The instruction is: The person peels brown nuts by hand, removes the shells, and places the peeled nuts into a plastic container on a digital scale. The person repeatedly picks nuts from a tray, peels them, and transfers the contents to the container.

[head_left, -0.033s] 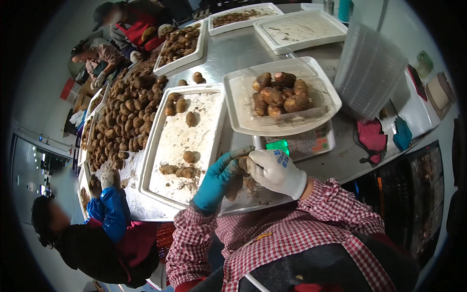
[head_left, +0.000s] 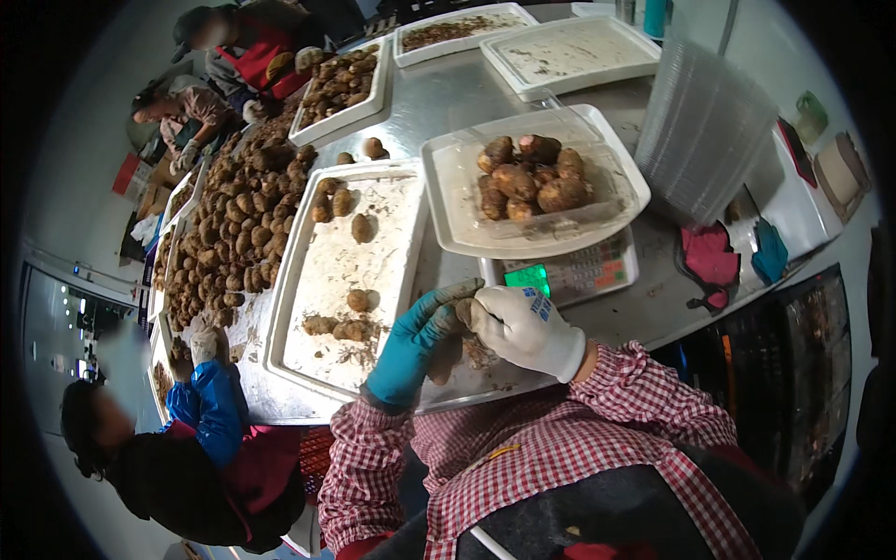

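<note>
My left hand (head_left: 413, 341), in a soiled teal glove, and my right hand (head_left: 527, 336), in a white glove, meet at the table's near edge. Both are closed around a small brown tuber (head_left: 463, 317), mostly hidden by the fingers. Behind them a scale (head_left: 597, 271) with a lit green display bears a pale tray (head_left: 439, 191), in which a clear plastic container holds several knobbly brown tubers (head_left: 537, 182). Left of my hands, a white tray (head_left: 331, 271) holds a few scattered tubers and dirt.
Co-workers at left (head_left: 205, 401) and far left (head_left: 257, 51) work by a tuber heap (head_left: 238, 215). More trays (head_left: 569, 56) line the back. At right are stacked clear containers (head_left: 700, 131), pink (head_left: 709, 252) and teal cloth items (head_left: 770, 252), and the steel table's edge (head_left: 672, 336).
The whole view has shifted slightly, with the scene a little up and left. My hands keep the same closed grip with barely visible movement.
</note>
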Demonstrator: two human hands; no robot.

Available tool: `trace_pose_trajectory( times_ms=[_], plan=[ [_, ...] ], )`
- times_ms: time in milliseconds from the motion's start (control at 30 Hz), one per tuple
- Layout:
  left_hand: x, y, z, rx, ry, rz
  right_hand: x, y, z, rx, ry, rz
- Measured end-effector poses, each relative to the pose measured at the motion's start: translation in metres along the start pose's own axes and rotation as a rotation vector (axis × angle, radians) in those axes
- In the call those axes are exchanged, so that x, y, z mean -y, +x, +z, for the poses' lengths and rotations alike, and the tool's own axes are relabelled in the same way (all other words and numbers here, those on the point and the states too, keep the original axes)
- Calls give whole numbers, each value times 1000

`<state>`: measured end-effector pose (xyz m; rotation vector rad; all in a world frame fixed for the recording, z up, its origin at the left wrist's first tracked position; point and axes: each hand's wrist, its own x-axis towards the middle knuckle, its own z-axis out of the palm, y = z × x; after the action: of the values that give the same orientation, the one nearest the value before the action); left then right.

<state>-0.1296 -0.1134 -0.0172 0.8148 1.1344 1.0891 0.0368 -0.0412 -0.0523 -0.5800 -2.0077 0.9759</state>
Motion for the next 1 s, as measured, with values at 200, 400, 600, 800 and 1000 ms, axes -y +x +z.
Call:
trace_pose_trajectory(
  times_ms=[200, 400, 600, 800, 1000],
  plan=[
    [8, 6, 2, -262, -133, 211, 2, -33, 2, 108, -93, 61],
    [12, 5, 9, -74, 293, -55, 0, -36, -4, 228, -91, 73],
    [-30, 1, 22, -220, -119, -25, -3, -28, -25, 154, -245, -54],
    [-4, 14, -18, -289, -252, 97, 18, 13, -100, -169, -322, -159],
    [2, 21, -17, -254, -230, 124, 11, 61, -151, -101, -789, -240]
  ],
)
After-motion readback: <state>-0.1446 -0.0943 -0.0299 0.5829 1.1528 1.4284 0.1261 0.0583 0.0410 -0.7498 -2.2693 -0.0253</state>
